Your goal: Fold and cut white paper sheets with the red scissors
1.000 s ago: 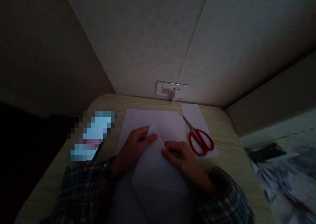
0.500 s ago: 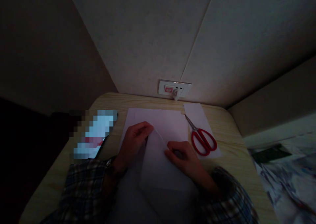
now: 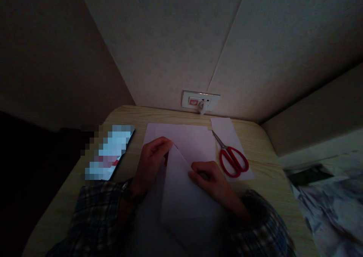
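A folded sheet of white paper (image 3: 187,196) is held between my two hands, its upper edge slanting down to the right. My left hand (image 3: 154,157) pinches the top corner between thumb and fingers. Further down the slanting edge, my right hand (image 3: 208,177) grips the same paper with its fingers curled in. Beneath, more white paper (image 3: 184,132) lies flat on the table. Just right of my right hand, scissors (image 3: 234,162) with red handles rest on a white paper strip (image 3: 224,126), blades pointing up and left. The paper's lower part is in deep shadow.
On the left of the wooden table (image 3: 263,151) lies a phone (image 3: 112,151) with a lit, blurred screen. A wall socket (image 3: 200,101) with a plug in it sits behind the table. Patterned fabric (image 3: 337,208) is at the lower right, beyond the table's edge.
My left hand has shifted slightly left and up with the paper's top corner. My right hand has hardly moved. Scissors and phone lie as before.
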The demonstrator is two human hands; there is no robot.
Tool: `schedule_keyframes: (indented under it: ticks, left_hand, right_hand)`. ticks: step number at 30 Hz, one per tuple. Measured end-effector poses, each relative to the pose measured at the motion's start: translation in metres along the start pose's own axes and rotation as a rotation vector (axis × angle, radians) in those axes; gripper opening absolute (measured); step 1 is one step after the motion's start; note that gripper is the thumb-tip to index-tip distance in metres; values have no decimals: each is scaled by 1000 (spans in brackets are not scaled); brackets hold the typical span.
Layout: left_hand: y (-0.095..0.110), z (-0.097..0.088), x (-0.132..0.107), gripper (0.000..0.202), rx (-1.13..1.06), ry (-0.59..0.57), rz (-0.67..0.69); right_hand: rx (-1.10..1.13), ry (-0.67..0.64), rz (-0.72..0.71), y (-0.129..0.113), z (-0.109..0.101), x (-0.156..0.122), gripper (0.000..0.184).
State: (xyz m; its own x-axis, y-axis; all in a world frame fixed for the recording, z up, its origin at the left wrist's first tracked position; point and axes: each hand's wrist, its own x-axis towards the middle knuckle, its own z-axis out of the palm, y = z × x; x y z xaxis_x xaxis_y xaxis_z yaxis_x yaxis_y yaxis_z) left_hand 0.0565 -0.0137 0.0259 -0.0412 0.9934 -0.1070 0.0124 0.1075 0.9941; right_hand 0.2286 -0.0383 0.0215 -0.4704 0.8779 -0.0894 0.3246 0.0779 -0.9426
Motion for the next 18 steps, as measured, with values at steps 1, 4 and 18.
schedule_keyframes:
  ticks: [1,4,18]
  left_hand:
    - [-1,0,0,21,-7,-9,-9]
    - [-3,1,1,25,-49,-68,-50]
    - [-6,3,0,24,134,-263,-61]
  right_hand:
    - [12,8,1,1,0,0,32]
    - [67,100,5,3,-1,1,31]
    - [194,475,77,12,-5,-2,35]
